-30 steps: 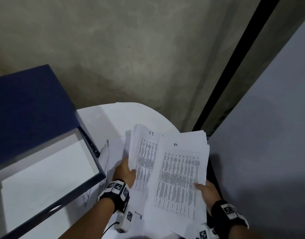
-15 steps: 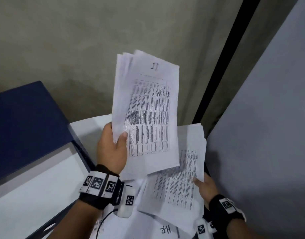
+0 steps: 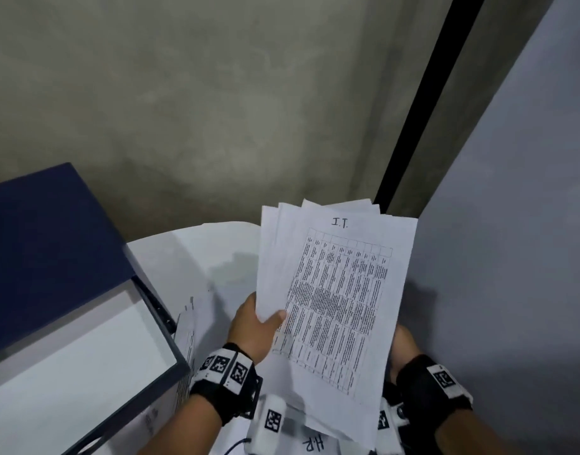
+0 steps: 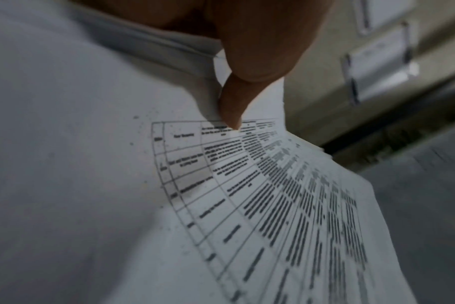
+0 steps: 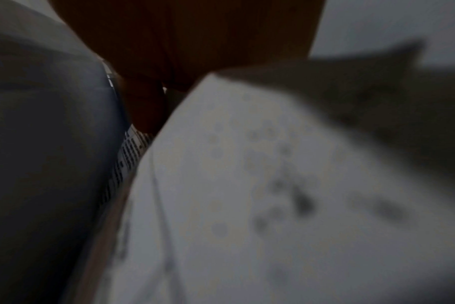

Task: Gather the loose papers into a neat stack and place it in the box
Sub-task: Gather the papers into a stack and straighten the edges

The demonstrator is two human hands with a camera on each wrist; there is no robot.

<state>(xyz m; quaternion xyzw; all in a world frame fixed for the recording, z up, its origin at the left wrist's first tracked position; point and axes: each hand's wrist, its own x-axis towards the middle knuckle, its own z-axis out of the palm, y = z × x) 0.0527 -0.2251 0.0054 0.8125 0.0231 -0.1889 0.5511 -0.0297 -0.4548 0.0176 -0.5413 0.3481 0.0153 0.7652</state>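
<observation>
My left hand [image 3: 259, 326] grips a bundle of printed papers [image 3: 338, 290] by its left edge, thumb on top; the top sheet is headed "I.T.". The left wrist view shows the thumb [image 4: 231, 107] pinching the bundle [image 4: 273, 205]. The bundle hangs over the table's right side and covers most of my right hand [image 3: 402, 343]. In the dim right wrist view that hand [image 5: 190, 41] has a digit down on a printed sheet [image 5: 129, 152] under the bundle. The navy box [image 3: 164, 326] stands open at the left, its white inside showing.
A sheet marked "H.R" [image 3: 315, 443] lies near the bottom edge. More sheets [image 3: 187, 343] lie against the box's right wall. The white round table [image 3: 190, 257] ends at a concrete wall behind and a grey panel [image 3: 512, 257] on the right.
My left hand lifted the "I.T." bundle off the table, raised it high, then brought it down and to the right, over the sheets in my right hand.
</observation>
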